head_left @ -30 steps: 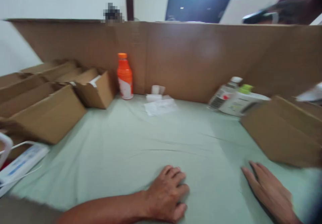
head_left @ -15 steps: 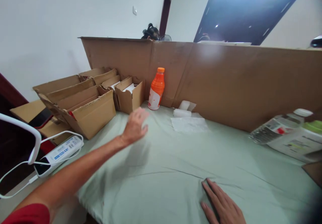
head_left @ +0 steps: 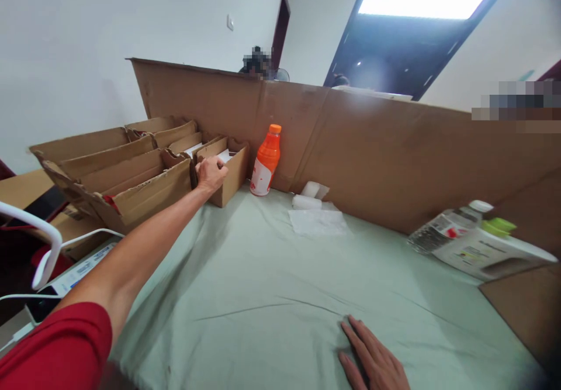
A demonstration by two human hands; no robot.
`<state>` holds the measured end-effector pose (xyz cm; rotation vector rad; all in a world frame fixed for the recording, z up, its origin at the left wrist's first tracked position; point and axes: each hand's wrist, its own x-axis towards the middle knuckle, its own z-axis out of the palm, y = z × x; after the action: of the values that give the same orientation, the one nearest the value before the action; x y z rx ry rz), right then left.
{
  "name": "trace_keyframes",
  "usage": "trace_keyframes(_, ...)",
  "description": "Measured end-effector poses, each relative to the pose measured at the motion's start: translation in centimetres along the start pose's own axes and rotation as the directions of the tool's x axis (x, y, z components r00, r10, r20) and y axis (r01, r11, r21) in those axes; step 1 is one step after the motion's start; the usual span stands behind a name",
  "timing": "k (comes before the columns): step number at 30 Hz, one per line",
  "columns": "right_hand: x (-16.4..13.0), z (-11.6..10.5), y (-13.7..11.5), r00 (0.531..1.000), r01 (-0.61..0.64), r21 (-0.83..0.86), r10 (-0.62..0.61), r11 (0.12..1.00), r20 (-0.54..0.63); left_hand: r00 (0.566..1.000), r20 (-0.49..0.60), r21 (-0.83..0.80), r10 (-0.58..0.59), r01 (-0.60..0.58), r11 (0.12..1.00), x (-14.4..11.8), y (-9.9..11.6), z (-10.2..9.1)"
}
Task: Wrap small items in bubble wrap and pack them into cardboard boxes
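Note:
My left hand (head_left: 211,173) has reached over to a small cardboard box (head_left: 235,176) and is at its near left edge. Its fingers are curled closed, and whatever they grip is hidden from me. White paper-like pieces (head_left: 224,155) show inside that box. My right hand (head_left: 376,356) lies on the pale green cloth (head_left: 272,267) near the front, fingers stretched out, holding nothing. An orange bottle (head_left: 265,161) with a white label stands just right of the small box.
Larger cardboard boxes (head_left: 153,194) stand at the left. White rolls and a clear sheet (head_left: 318,221) lie by the cardboard wall (head_left: 372,150). A clear bottle (head_left: 447,226) and a white bottle with a green cap (head_left: 486,255) lie at right. Beyond the wall a person's head shows.
My left hand has moved left and up from above the cloth to the small cardboard box. My right hand stays flat on the cloth. The view has shifted a little to the right.

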<state>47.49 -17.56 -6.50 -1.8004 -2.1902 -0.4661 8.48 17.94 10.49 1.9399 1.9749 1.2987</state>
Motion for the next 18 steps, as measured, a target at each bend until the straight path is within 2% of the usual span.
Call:
trace_keyframes(3,0.2,-0.3,-0.2,1.000,-0.001,0.013,0.001,1.000,-0.009,0.999,0.007,-0.062,0.046,-0.046,0.997,-3.0,-0.1,-2.2)
trace_keyframes(8,0.2,-0.3,-0.4,0.999,-0.040,0.039,0.040,0.998,0.010,0.984,0.027,-0.181,0.174,-0.166,0.969,-11.6,-0.9,-7.7)
trace_keyframes(10,0.2,-0.2,-0.5,0.997,-0.078,0.071,0.076,0.994,0.030,0.950,0.011,-0.350,0.312,-0.288,0.891,-15.1,-1.4,-10.0)
trace_keyframes(13,0.3,0.0,-0.4,0.990,-0.140,0.154,0.136,0.978,0.039,0.892,0.057,-0.535,0.448,-0.352,0.768,-19.3,-2.1,-12.7)
trace_keyframes(15,0.4,-0.1,-0.3,0.980,-0.199,0.247,0.199,0.948,0.027,0.896,0.049,-0.587,0.441,-0.331,0.739,-21.4,-2.7,-13.5)
trace_keyframes(18,0.9,-1.6,-0.3,0.926,-0.355,0.407,0.377,0.842,0.026,0.943,0.033,-0.658,0.331,-0.228,0.718,-23.4,-3.6,-13.3)
